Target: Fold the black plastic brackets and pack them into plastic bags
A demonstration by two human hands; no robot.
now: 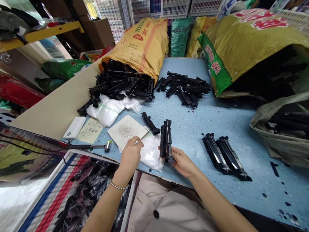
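My right hand (182,161) holds a long black plastic part (166,140) upright above the table's front edge, fingers wrapped round its lower end. My left hand (131,154) is at the near edge of a white board (125,129) strewn with tiny bits. Its thumb and fingers are pinched together; whatever is between them is too small to make out. Beside and partly under the hands lie clear plastic bags (152,151). Another black part (150,123) rests just behind them. Two larger black parts (227,158) lie side by side to the right.
Black parts spill from a yellow sack (145,42) at the back left; a loose pile (184,87) lies mid-table. An open sack (253,42) stands right. A white device (74,127), a note (90,130) and a hammer-like tool (96,146) lie left. Below is a crate (55,199).
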